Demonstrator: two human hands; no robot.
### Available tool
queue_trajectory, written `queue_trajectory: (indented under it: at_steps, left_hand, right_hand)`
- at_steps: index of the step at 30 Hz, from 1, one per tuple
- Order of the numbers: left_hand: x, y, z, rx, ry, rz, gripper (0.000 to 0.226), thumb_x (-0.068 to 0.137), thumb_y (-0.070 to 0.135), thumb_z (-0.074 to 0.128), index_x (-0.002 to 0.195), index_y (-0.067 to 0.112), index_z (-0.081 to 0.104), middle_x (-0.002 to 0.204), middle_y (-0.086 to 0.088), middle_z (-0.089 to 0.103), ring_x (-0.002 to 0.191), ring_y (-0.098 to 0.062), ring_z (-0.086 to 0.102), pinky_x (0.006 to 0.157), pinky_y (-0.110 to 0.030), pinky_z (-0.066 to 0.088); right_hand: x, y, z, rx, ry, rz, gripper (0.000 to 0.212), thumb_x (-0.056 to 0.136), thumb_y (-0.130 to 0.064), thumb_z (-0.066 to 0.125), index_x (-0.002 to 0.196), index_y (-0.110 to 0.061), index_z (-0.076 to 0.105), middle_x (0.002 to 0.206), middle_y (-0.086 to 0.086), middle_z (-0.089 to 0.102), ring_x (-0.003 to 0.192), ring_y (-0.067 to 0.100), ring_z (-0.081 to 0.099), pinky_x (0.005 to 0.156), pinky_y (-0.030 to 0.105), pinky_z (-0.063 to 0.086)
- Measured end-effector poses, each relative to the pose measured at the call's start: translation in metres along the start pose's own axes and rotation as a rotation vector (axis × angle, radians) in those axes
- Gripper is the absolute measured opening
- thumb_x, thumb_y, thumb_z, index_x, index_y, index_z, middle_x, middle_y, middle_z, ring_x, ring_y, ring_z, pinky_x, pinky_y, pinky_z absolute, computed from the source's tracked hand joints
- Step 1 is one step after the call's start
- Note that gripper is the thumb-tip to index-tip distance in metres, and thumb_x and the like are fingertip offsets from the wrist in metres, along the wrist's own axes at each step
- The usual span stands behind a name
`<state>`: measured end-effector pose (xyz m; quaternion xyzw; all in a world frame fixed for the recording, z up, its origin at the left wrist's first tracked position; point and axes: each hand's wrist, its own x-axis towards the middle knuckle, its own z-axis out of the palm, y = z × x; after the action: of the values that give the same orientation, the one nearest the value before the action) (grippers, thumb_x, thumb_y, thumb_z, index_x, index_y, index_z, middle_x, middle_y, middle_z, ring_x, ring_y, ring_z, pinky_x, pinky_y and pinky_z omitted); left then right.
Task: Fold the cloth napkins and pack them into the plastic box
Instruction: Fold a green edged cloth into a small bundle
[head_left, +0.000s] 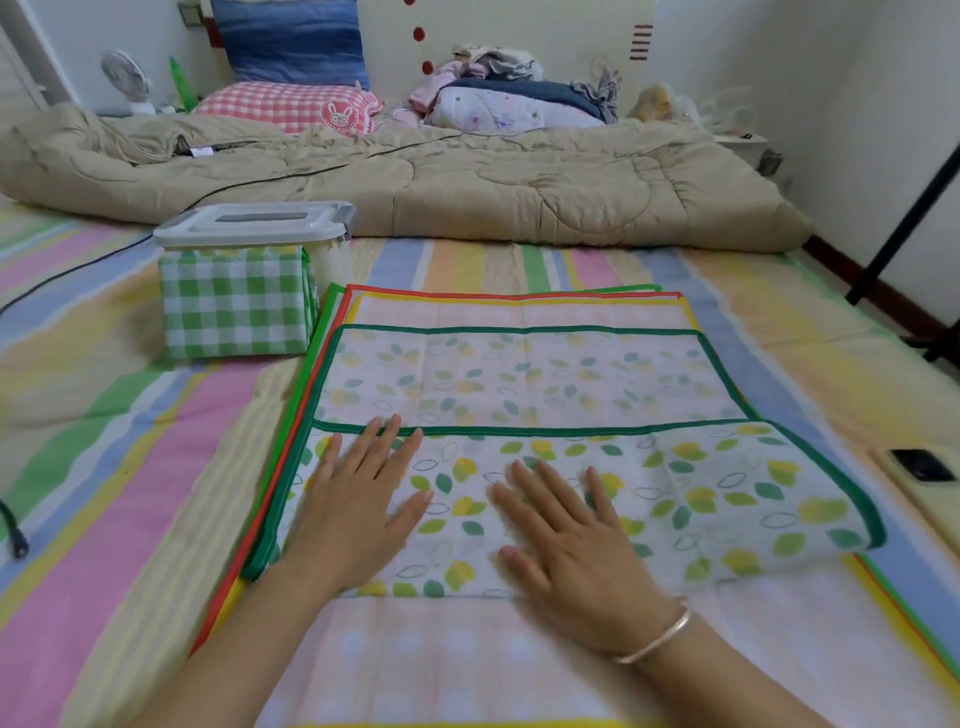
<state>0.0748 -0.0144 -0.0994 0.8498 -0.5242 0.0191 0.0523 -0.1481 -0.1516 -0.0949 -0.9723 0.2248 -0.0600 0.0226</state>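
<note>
Green-hemmed napkin (727, 499) under left hand (353, 514), right hand (576, 551)

Bright, soft, even light fills the room, and its source lies outside the view. Shadows are faint: only a thin dark rim under the left hand (358, 499) and the right hand (576, 551) on the leaf-print napkin (727, 493). The right hand's fingers smear with motion blur. The wide lens bows the tan quilt (467, 187) and tilts the black stand (904, 228) at the right edge. The far pink checked pillow (280, 106) looks soft and slightly hazy.
</note>
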Motion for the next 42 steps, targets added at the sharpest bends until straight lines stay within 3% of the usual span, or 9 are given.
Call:
queue_trajectory:
  at_steps: [2,5,7,15,22,29,31,35,42]
  left_hand:
    - [0.0,0.0,-0.001,0.018,-0.007,-0.001,0.088,0.076,0.076,-0.029,0.154,0.036,-0.016,0.161,0.011,-0.026,0.147,-0.006,-0.028,0.123,-0.043,-0.01]
    - [0.001,0.0,0.0,-0.033,0.011,0.0,0.088,0.079,0.078,-0.023,0.155,0.036,-0.008,0.163,0.011,-0.018,0.148,-0.005,-0.024,0.124,-0.042,-0.009]
    - [0.001,-0.001,0.002,-0.043,0.013,0.007,0.087,0.08,0.078,-0.022,0.155,0.037,-0.007,0.163,0.011,-0.018,0.148,-0.004,-0.023,0.124,-0.042,-0.009]
    - [-0.016,-0.008,-0.012,-0.037,0.154,0.081,0.068,0.103,0.055,0.004,0.155,0.022,0.031,0.164,0.0,0.02,0.153,-0.011,0.012,0.124,-0.039,0.007]
    - [-0.025,-0.022,-0.012,-0.032,0.173,-0.036,0.067,0.102,0.05,0.014,0.151,0.015,0.042,0.159,-0.004,0.034,0.148,-0.016,0.027,0.123,-0.031,0.009]
    - [-0.014,0.03,-0.037,-0.017,0.358,0.094,0.043,0.088,0.016,0.042,0.123,0.011,0.067,0.137,-0.009,0.06,0.124,-0.03,0.057,0.113,-0.049,0.036]
    - [-0.005,0.075,-0.043,-0.152,0.229,0.161,0.054,0.096,0.035,0.026,0.137,0.018,0.058,0.152,-0.002,0.045,0.14,-0.023,0.043,0.121,-0.048,0.024]
    - [0.014,0.132,-0.028,-0.084,-0.114,0.248,0.07,0.096,0.063,0.0,0.159,0.033,0.0,0.164,0.01,-0.016,0.151,-0.01,-0.02,0.122,-0.047,-0.013]
    - [0.018,0.126,0.001,-0.019,-0.184,0.226,0.098,0.064,0.078,-0.036,0.153,0.04,-0.021,0.16,0.01,-0.032,0.145,-0.009,-0.034,0.12,-0.052,-0.014]
  right_hand:
    - [-0.016,0.046,-0.012,-0.046,-0.059,0.075,0.065,0.097,-0.066,0.007,0.15,-0.038,0.031,0.158,-0.013,0.024,0.145,0.015,0.027,0.113,0.047,0.011]
    - [-0.034,0.101,-0.026,-0.047,-0.108,0.206,0.076,0.076,-0.077,-0.023,0.146,-0.052,-0.009,0.154,-0.026,-0.019,0.145,0.0,-0.019,0.118,0.043,-0.015]
    - [-0.037,0.112,-0.03,-0.01,-0.159,0.255,0.078,0.069,-0.078,-0.028,0.142,-0.054,-0.017,0.151,-0.028,-0.026,0.14,-0.002,-0.028,0.115,0.042,-0.022]
    - [-0.034,0.112,-0.024,0.021,-0.173,0.251,0.079,0.068,-0.079,-0.026,0.143,-0.053,-0.017,0.152,-0.027,-0.025,0.14,-0.001,-0.029,0.116,0.045,-0.02]
    - [-0.034,0.11,-0.023,0.036,-0.174,0.232,0.076,0.073,-0.076,-0.017,0.145,-0.051,-0.014,0.154,-0.026,-0.023,0.141,-0.001,-0.027,0.116,0.044,-0.02]
    - [-0.033,0.107,-0.023,0.036,-0.182,0.245,0.081,0.07,-0.077,-0.022,0.146,-0.048,-0.017,0.155,-0.024,-0.024,0.142,0.002,-0.027,0.116,0.046,-0.021]
    - [-0.033,0.106,-0.023,0.046,-0.178,0.244,0.084,0.068,-0.079,-0.024,0.146,-0.048,-0.016,0.155,-0.023,-0.023,0.142,0.002,-0.026,0.116,0.047,-0.021]
    - [-0.035,0.106,-0.025,0.057,-0.172,0.244,0.086,0.071,-0.077,-0.02,0.15,-0.045,-0.012,0.156,-0.022,-0.021,0.143,0.003,-0.025,0.116,0.048,-0.02]
    - [-0.049,0.134,-0.032,0.014,-0.126,0.248,0.102,0.059,-0.082,-0.033,0.151,-0.047,-0.005,0.157,-0.024,-0.015,0.146,0.005,-0.02,0.119,0.039,-0.014]
